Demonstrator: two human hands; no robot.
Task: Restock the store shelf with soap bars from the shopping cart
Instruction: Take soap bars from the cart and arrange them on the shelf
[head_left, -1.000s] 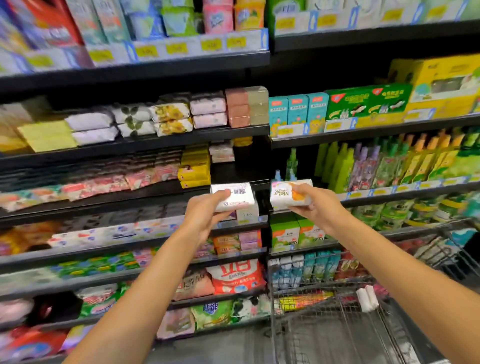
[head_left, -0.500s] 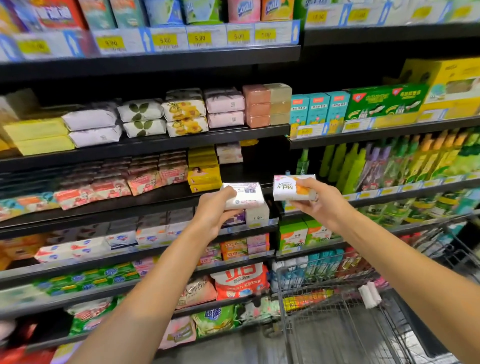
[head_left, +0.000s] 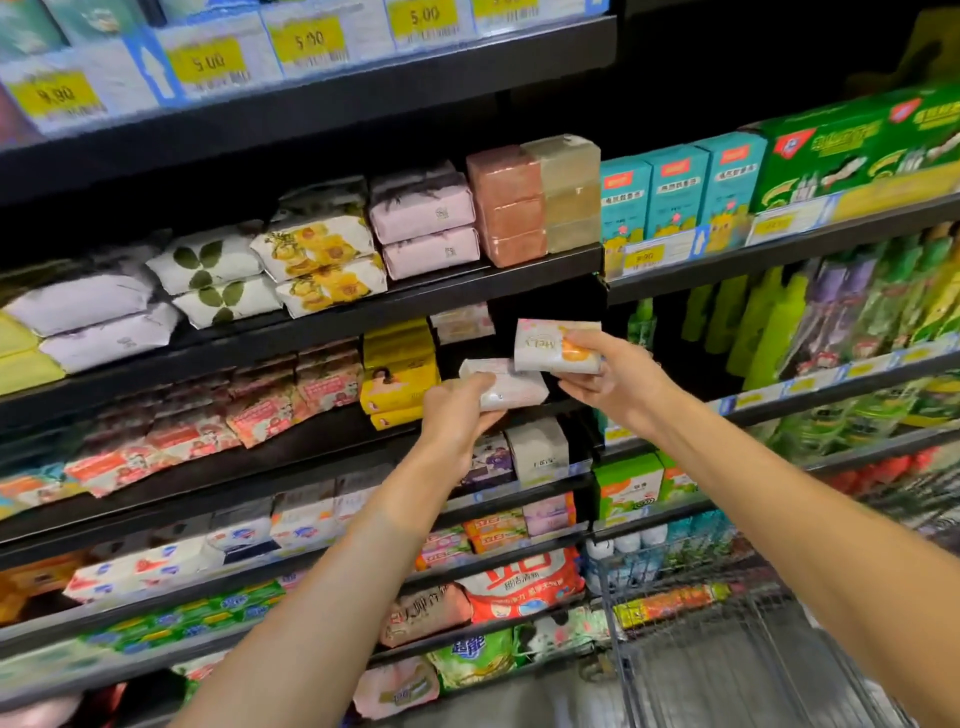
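soap bar (head_left: 556, 353) in right hand (head_left: 610, 382)

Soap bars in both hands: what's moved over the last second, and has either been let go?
Neither. The left hand carried its white wrapped soap bar up and in toward the dark gap right of the yellow soap boxes. The right hand raised its white soap bar with the orange print to the same gap. Both grips are unchanged; the wire shopping cart stays put.

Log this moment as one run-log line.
left hand: grips soap bar | right hand: grips orange-print soap bar | shelf gap: unfilled
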